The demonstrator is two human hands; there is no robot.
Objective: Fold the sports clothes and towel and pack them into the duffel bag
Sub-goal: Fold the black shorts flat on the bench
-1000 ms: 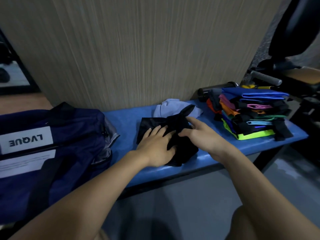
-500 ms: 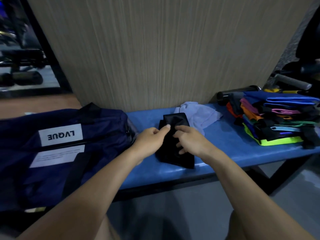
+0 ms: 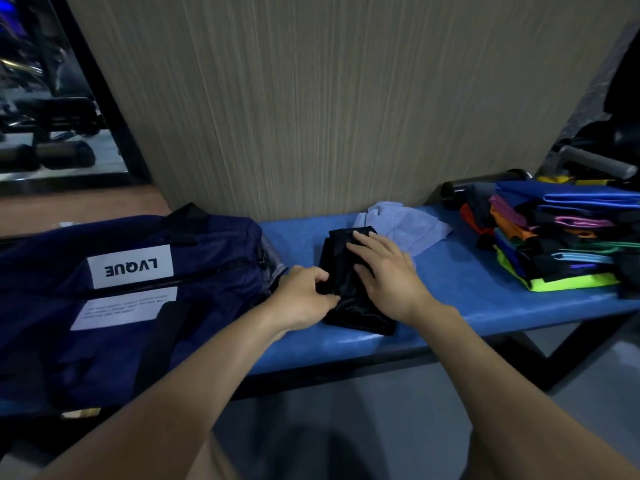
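Observation:
A black garment (image 3: 349, 308), folded into a narrow strip, lies on the blue bench (image 3: 467, 282). My left hand (image 3: 304, 296) pinches its left edge with curled fingers. My right hand (image 3: 388, 271) lies flat on top of it, fingers straight, pressing it down. Behind the garment a crumpled light blue towel (image 3: 401, 223) sits against the wall. The navy duffel bag (image 3: 131, 296) with a white "LVQUE" label lies at the left end of the bench, its zip shut.
A stack of folded colourful sports clothes (image 3: 561, 244) fills the right end of the bench, with a dark bottle (image 3: 481, 183) behind it. A wood-grain wall stands right behind the bench. Gym gear is visible far left and far right.
The black garment went from a loose bundle to a narrow folded strip. My right hand has flattened onto its top, and my left hand has shifted to its left edge. My view turned left.

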